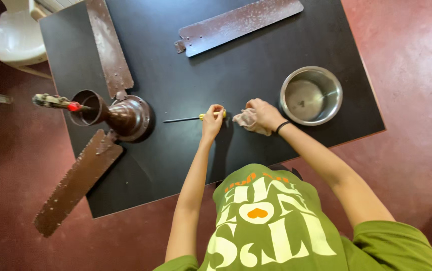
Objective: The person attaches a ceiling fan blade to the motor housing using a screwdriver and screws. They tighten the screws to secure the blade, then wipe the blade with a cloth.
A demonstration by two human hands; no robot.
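On a black rectangular counter [276, 45], the left hand [213, 120] closes its fingers around the yellow handle of a thin black-shafted screwdriver [192, 118] lying flat mid-counter, while the right hand [263, 114] grips a crumpled pale cloth [246, 120] just beside a round steel bowl [311, 95], with bare counter between screwdriver and near edge.
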